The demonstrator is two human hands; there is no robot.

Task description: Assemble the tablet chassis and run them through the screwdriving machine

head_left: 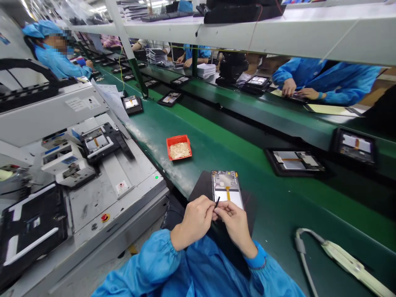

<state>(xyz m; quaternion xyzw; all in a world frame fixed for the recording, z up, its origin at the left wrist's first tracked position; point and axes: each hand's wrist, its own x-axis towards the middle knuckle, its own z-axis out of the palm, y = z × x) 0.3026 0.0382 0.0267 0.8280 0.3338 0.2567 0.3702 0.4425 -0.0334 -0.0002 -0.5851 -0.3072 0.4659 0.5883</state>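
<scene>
In front of me my left hand [198, 216] and my right hand [234, 222] meet with fingertips pinched together. Between them they hold a small thin black piece [217, 201], perhaps a strip or a wired part; its exact kind is too small to make out. Just beyond and under the fingers lies an opened tablet [224, 180], with its circuit board, white battery and orange ribbon cable bared. My hands cover its near end. Beneath the tablet is a dark mat [199, 186]. A red tray [179, 141] of small pale pieces stands to the left.
A grey machine [139, 181] with a red button [105, 217] flanks me on the left. Opened tablets [295, 161] lie along the green conveyor [235, 136]. A pale corded tool [349, 262] rests at right. Co-workers in blue sit opposite and far left; a shelf [293, 33] overhangs the line.
</scene>
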